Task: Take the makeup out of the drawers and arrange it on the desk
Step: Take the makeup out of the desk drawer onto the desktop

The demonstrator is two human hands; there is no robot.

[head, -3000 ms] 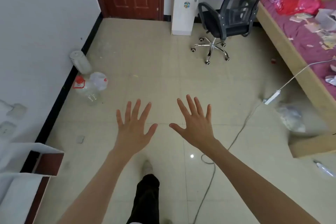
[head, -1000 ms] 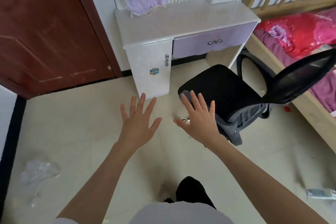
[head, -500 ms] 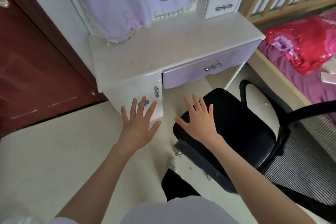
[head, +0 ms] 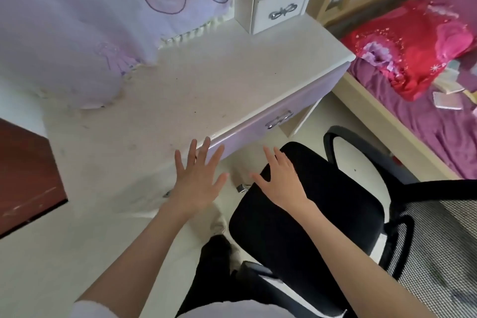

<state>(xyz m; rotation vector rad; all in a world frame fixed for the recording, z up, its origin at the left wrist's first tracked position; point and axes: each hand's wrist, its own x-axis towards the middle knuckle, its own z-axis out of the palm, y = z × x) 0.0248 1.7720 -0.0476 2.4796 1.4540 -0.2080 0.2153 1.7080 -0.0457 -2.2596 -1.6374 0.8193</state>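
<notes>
Holding both hands out with fingers spread wide and gripping nothing: left hand (head: pixel 197 183) over the table (head: pixel 180 100) edge, right hand (head: pixel 280 183) over the chair (head: pixel 322 214). Seeing no makeup; purple drawer (head: pixel 271 124) and small white drawer (head: pixel 280 11) staying closed.

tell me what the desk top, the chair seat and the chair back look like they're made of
White desk top: looks like glossy painted or laminated board, going by its smooth sheen and rounded edge; it could be something else.
Black chair seat: seemingly padded matte fabric, with no shine.
Grey chair back: woven mesh, its open grid visible, on a black frame.
</notes>
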